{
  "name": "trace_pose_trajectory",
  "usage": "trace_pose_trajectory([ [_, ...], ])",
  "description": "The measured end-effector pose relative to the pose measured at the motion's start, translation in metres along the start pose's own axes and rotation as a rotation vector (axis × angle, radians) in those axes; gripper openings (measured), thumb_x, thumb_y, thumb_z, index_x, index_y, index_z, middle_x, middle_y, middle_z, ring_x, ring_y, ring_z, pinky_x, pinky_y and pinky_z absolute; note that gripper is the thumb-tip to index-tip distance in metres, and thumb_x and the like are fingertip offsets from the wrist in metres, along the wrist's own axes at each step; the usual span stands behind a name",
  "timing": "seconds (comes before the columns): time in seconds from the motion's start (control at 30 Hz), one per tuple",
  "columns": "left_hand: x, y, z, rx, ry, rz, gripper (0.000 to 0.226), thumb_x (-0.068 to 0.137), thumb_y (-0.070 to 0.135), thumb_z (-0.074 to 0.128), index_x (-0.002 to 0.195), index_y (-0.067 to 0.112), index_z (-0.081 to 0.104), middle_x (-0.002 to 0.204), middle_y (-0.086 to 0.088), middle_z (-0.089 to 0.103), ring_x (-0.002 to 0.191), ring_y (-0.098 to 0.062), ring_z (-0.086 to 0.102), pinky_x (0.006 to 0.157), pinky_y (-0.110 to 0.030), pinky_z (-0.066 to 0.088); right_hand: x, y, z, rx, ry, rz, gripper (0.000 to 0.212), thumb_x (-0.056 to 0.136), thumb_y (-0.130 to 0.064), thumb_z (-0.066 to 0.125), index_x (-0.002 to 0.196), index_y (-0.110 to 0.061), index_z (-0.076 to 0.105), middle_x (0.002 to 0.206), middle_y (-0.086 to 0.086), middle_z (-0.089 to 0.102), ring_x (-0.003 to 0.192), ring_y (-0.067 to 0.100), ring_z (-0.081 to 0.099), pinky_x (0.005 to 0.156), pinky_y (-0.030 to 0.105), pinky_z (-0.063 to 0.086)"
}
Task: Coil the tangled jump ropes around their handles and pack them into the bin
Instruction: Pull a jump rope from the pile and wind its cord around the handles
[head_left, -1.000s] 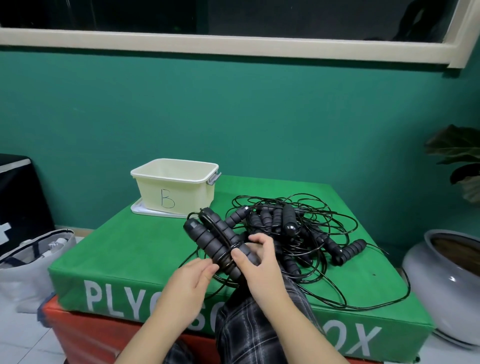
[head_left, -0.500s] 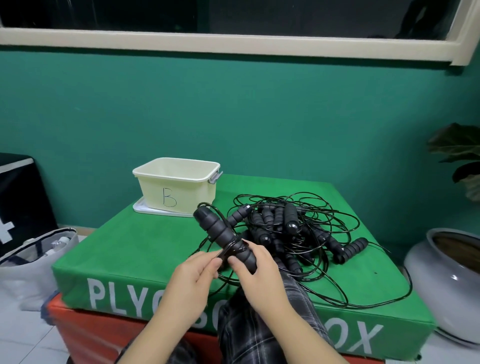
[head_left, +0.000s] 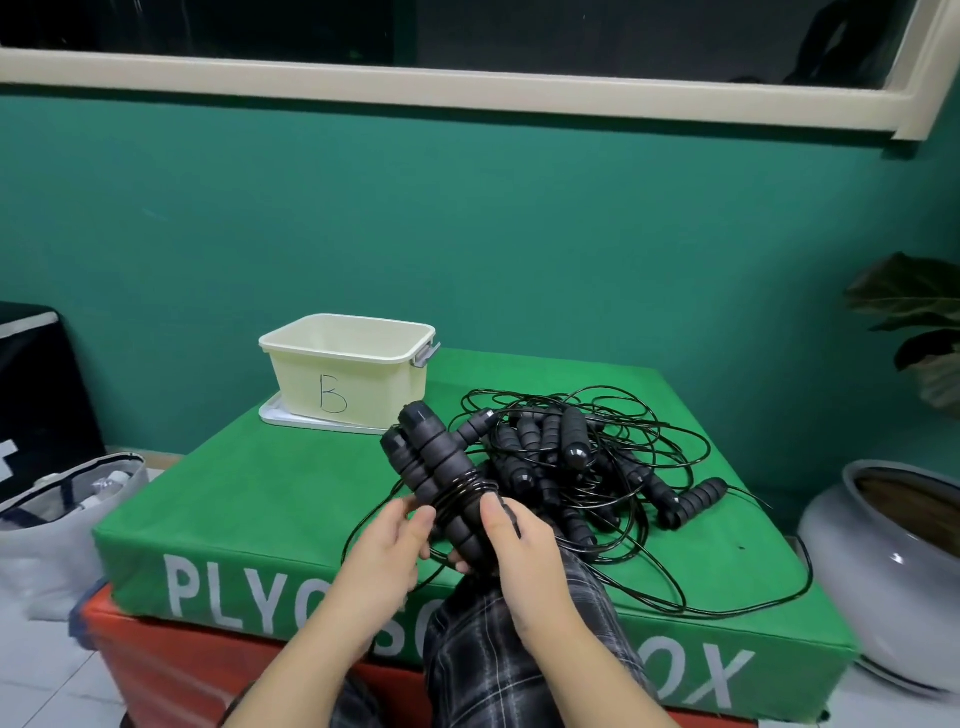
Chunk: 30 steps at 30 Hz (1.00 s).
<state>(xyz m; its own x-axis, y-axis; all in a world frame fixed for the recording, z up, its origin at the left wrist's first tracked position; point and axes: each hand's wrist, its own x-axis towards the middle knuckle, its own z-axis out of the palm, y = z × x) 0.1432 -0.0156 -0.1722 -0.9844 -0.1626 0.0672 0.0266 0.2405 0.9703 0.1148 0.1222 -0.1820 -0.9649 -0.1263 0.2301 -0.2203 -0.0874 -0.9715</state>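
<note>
Nearest, over a plaid-clad knee (head_left: 498, 649), the right hand (head_left: 519, 551) grips a pair of black foam handles (head_left: 441, 478) side by side, thumb pressed just below a few turns of thin cord (head_left: 465, 491) wound round them, seemingly to pin the coil so it cannot slip; the left hand (head_left: 387, 545) pinches the loose cord beside the handles, likely feeding the next turn; the handles tilt up and away, which leaves their middle free for winding. Beyond the hands, on the green padded surface (head_left: 270, 499), lies the tangled heap of ropes (head_left: 587, 467), handles bunched at its centre and cord looping out toward the front edge; the cream bin (head_left: 348, 374), marked B, stands on a white lid at the far left corner, apparently with nothing inside. Further off: a grey pot (head_left: 883, 571) at right, a pale bag (head_left: 67, 514) at left, a teal wall (head_left: 467, 218) under a window frame.
</note>
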Motion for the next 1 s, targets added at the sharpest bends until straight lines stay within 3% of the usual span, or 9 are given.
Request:
trace_pose_trajectory([
  [0.1,-0.005,0.003,-0.001,-0.090,-0.102,-0.122,0.038,0.098,0.040,0.039,0.076,0.010,0.046,0.047,0.007,0.026,0.040,-0.008,0.018,0.041,-0.020,0.017,0.002,0.004,-0.002,-0.125,0.020,-0.014,0.032,0.093,-0.046,0.053,0.093,-0.018,0.068,0.090,0.006,0.072,0.085,0.018,0.065,0.080,0.034,0.051],
  [0.17,-0.008,0.004,-0.002,0.011,0.004,-0.065,0.042,0.097,0.038,0.044,0.064,0.012,0.041,0.043,0.010,0.025,0.038,-0.007,0.020,0.043,-0.023,0.017,0.001,0.005,0.000,-0.226,0.023,-0.087,0.014,0.098,-0.036,0.049,0.109,-0.034,0.058,0.107,-0.008,0.064,0.100,0.006,0.058,0.088,0.019,0.043],
  [0.37,-0.011,0.005,-0.001,0.212,0.217,0.106,0.054,0.091,0.037,0.057,0.048,0.015,0.032,0.046,0.007,0.022,0.046,-0.008,0.021,0.049,-0.025,0.019,0.000,0.012,0.005,-0.507,-0.064,-0.374,0.038,0.093,-0.045,0.033,0.131,-0.043,0.033,0.136,-0.022,0.034,0.130,-0.008,0.031,0.108,0.010,0.021],
  [0.43,-0.008,0.004,-0.004,0.240,0.226,0.152,0.046,0.089,0.038,0.060,0.056,0.006,0.054,0.048,0.006,0.037,0.050,-0.013,0.033,0.054,-0.032,0.034,-0.002,0.011,0.005,-0.557,-0.098,-0.357,0.055,0.087,-0.055,0.041,0.137,-0.043,0.024,0.139,-0.028,0.024,0.132,-0.012,0.023,0.107,0.006,0.018],
  [0.57,-0.008,0.008,-0.007,0.284,0.145,0.267,0.026,0.087,0.027,0.064,0.063,0.034,0.069,0.069,-0.001,0.065,0.068,-0.013,0.058,0.070,-0.031,0.045,0.000,0.008,0.004,-0.552,-0.068,-0.255,0.084,0.068,-0.066,0.059,0.138,-0.046,0.016,0.127,-0.032,0.020,0.120,-0.017,0.030,0.092,0.000,0.027],
  [0.7,-0.011,0.012,-0.010,0.207,0.054,0.322,0.035,0.088,0.018,0.062,0.077,0.051,0.068,0.066,0.011,0.062,0.064,0.002,0.052,0.061,-0.015,0.041,-0.001,0.002,0.000,-0.497,-0.080,-0.200,0.073,0.085,-0.038,0.069,0.141,-0.040,0.022,0.119,-0.024,0.038,0.111,-0.024,0.035,0.088,-0.001,0.029],
  [0.83,-0.013,0.013,-0.012,0.117,-0.020,0.388,0.018,0.089,0.048,0.053,0.086,0.047,0.071,0.061,0.015,0.051,0.058,0.001,0.047,0.056,-0.012,0.035,-0.003,0.001,0.001,-0.339,-0.065,-0.162,0.060,0.086,-0.040,0.057,0.133,-0.062,0.028,0.128,-0.016,0.055,0.116,-0.007,0.051,0.103,0.025,0.042],
  [0.9,-0.015,0.013,-0.013,0.108,-0.071,0.381,0.034,0.082,0.070,0.044,0.102,0.053,0.064,0.060,0.021,0.050,0.053,0.002,0.045,0.053,-0.009,0.034,-0.003,0.003,0.003,-0.283,-0.032,-0.158,0.056,0.085,-0.040,0.054,0.124,-0.072,0.032,0.121,-0.013,0.062,0.110,0.007,0.060,0.098,0.041,0.048],
  [1.0,-0.017,0.019,-0.013,0.135,-0.105,0.368,0.027,0.088,0.047,0.043,0.111,0.050,0.057,0.063,0.029,0.055,0.062,0.007,0.050,0.061,-0.007,0.037,-0.001,0.007,0.005,-0.265,-0.003,-0.167,0.049,0.082,-0.052,0.052,0.122,-0.073,0.034,0.128,-0.009,0.059,0.115,0.012,0.058,0.100,0.046,0.046],
])
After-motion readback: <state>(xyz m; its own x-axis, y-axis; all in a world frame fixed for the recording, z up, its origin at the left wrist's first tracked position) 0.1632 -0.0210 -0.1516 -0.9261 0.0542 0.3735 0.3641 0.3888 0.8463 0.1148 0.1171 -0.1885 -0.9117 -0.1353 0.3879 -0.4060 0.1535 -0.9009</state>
